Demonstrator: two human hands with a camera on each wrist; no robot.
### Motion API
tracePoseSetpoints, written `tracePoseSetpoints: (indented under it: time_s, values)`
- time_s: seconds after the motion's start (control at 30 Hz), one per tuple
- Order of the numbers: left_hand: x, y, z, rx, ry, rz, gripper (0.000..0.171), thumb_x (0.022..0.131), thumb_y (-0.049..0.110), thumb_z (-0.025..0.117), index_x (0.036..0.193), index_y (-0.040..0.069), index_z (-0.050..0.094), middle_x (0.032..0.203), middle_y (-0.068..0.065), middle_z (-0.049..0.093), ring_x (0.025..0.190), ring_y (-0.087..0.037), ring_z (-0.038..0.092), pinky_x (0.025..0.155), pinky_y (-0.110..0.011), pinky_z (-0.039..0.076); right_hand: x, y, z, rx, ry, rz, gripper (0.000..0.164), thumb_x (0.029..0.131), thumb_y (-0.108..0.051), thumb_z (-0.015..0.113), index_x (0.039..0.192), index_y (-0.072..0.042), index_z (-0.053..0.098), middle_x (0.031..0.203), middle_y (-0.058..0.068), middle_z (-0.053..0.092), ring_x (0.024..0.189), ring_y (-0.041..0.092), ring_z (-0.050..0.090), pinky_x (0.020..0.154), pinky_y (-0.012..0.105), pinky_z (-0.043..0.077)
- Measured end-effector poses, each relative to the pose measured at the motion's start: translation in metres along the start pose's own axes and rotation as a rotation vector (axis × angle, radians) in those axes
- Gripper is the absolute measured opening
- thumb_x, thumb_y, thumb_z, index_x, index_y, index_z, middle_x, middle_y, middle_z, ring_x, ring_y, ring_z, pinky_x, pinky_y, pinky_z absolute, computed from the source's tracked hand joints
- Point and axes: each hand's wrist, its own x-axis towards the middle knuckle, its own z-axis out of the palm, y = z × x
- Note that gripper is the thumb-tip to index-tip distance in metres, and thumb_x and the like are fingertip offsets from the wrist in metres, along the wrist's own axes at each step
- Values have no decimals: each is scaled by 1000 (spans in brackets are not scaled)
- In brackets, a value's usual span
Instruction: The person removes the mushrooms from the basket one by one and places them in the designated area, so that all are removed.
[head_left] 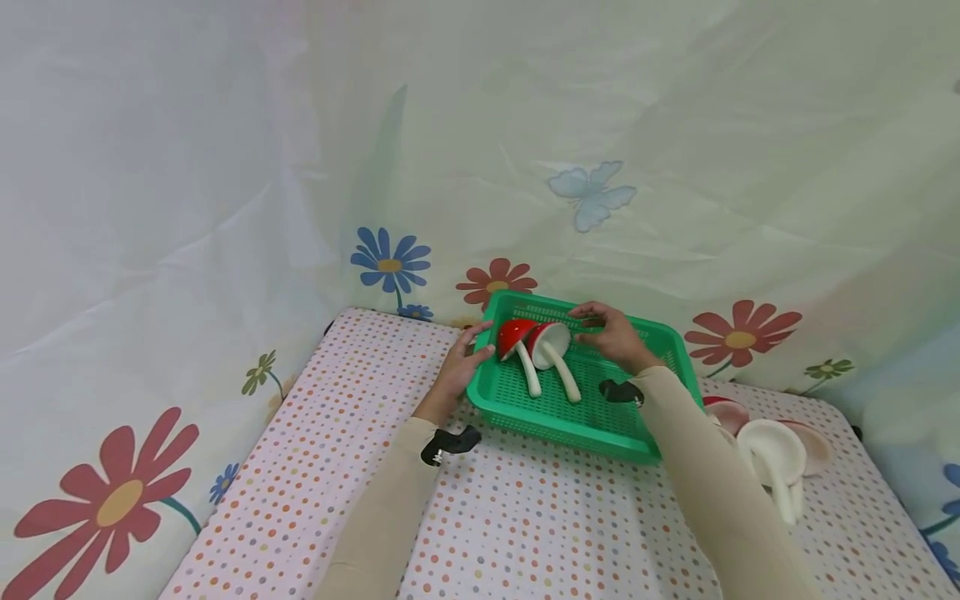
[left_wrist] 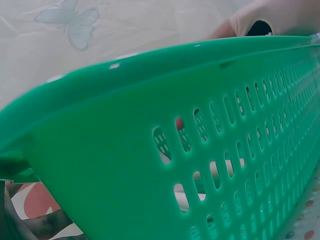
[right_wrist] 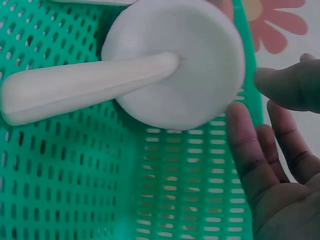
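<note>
Two mushroom-shaped pieces lie side by side in the left part of a green plastic basket [head_left: 570, 417]. One shows its glossy red cap [head_left: 513, 333]; the other mushroom [head_left: 555, 354] turns its white underside and stem upward. My left hand [head_left: 452, 371] is at the basket's left end with fingers extended along the rim; in the left wrist view the basket wall partly hides its fingers [left_wrist: 47, 225]. Above the basket, my right hand [head_left: 611, 337] has its fingers spread and holds nothing. In the right wrist view its index fingertip is close to the white underside of the mushroom [right_wrist: 210, 65].
More mushroom pieces [head_left: 776, 454] with white stems are heaped on the table right of the basket, partly behind my right sleeve. A dotted cloth [head_left: 360, 417] covers the table. A flower-printed curtain [head_left: 480, 167] hangs directly behind the basket.
</note>
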Motion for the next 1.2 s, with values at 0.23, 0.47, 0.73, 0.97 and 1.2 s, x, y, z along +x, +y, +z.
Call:
tracePoseSetpoints:
  time_s: [0.23, 0.47, 0.73, 0.97, 1.2]
  values:
    - [1, -2, 0, 16, -7, 19, 47, 100, 19, 57, 145, 31, 49, 157, -4, 35, 136, -32, 45, 105, -52, 45, 8, 7, 12, -27, 31, -6, 38, 94, 3, 61, 131, -5, 56, 137, 22, 51, 123, 42, 48, 96, 55, 48]
    - [1, -2, -1, 23, -14, 35, 47, 101, 18, 57, 146, 29, 48, 158, -4, 34, 137, -32, 44, 105, -51, 45, 12, 9, 21, -70, 45, -24, 37, 94, 2, 59, 131, -4, 56, 135, 24, 53, 122, 43, 48, 96, 57, 46]
    - [2, -1, -2, 7, -26, 33, 48, 100, 19, 58, 146, 29, 48, 159, -5, 32, 138, -33, 43, 107, -55, 42, 19, 11, 26, -75, 36, -14, 35, 95, 3, 57, 129, -2, 56, 134, 23, 53, 120, 41, 48, 98, 56, 45]
    - [0, 2, -2, 27, -28, 34, 47, 101, 23, 57, 146, 29, 48, 159, -4, 32, 139, -34, 41, 107, -54, 42, 19, 13, 30, -112, 41, -16, 33, 95, 2, 57, 128, -1, 58, 129, 24, 55, 116, 40, 50, 95, 54, 46]
    - [-1, 2, -2, 48, -18, 28, 47, 101, 23, 57, 145, 31, 48, 159, -3, 32, 139, -31, 42, 107, -53, 43, 18, 12, 32, -127, 37, 1, 30, 95, -1, 58, 125, -2, 60, 123, 22, 58, 104, 34, 52, 84, 47, 48]
